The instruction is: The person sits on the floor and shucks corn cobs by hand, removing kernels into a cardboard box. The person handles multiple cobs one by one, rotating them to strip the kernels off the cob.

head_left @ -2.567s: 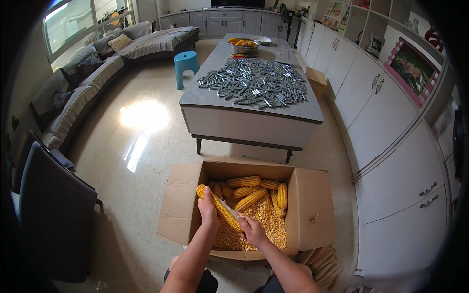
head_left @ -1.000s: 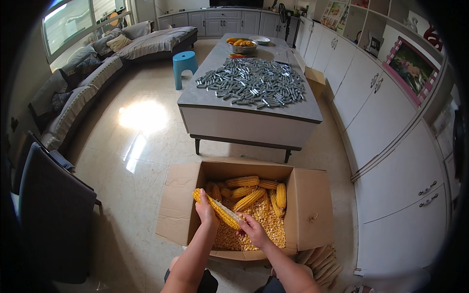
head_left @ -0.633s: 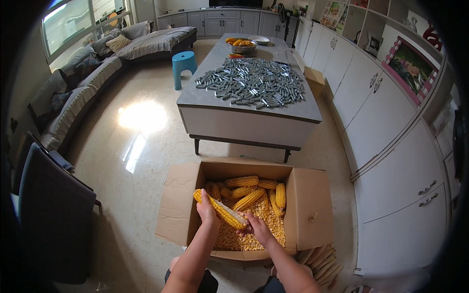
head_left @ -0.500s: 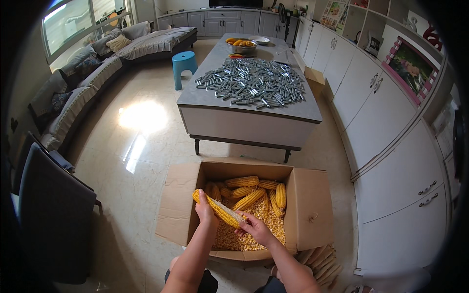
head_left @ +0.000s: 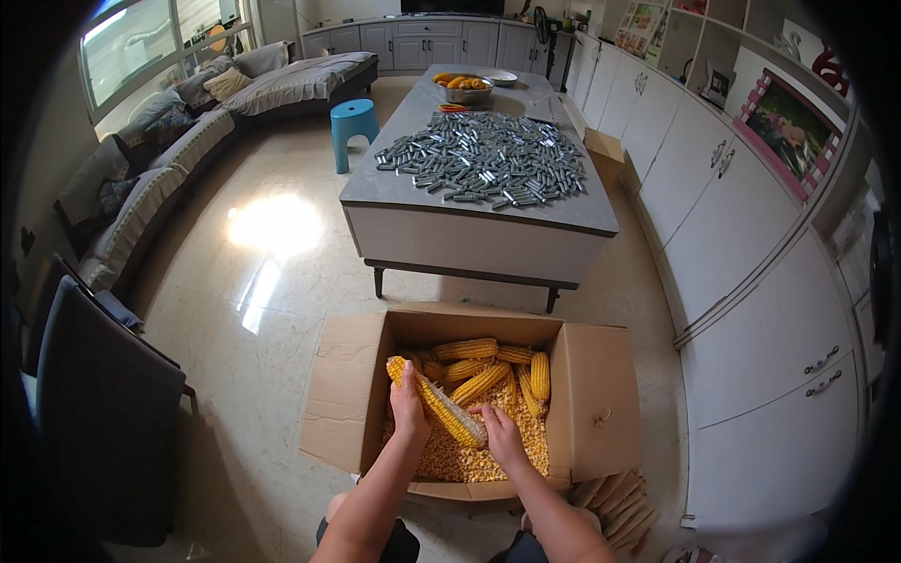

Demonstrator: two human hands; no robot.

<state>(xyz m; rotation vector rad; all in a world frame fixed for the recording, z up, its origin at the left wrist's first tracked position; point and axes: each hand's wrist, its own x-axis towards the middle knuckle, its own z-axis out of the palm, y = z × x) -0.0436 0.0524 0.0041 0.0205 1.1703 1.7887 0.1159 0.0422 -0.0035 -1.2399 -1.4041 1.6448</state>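
Observation:
An ear of corn (head_left: 439, 403) slants over an open cardboard box (head_left: 324, 394), its upper end to the left. A pale stripe of bare cob runs along its right side, widening toward the lower end. My left hand (head_left: 408, 402) is wrapped round its upper half. My right hand (head_left: 504, 438) is closed at the lower end, fingertips pressed to the stripped side; whether loose kernels are in it is hidden. Below, shelled kernels (head_left: 450, 463) cover the bottom of the box. Several whole ears (head_left: 481, 385) lie in its far part.
Just beyond the box stands a low grey table (head_left: 375, 192) bearing many small metal cylinders (head_left: 488, 155) and a bowl (head_left: 466, 94). Pale stripped cobs (head_left: 619, 507) lie by the box's near right corner. There is a dark chair (head_left: 113, 403) left, white cabinets (head_left: 751, 347) right.
The ear has shifted a little to the right and tilted steeper in my left hand. My right hand has moved slightly right, its fingers going from round the tip to the side.

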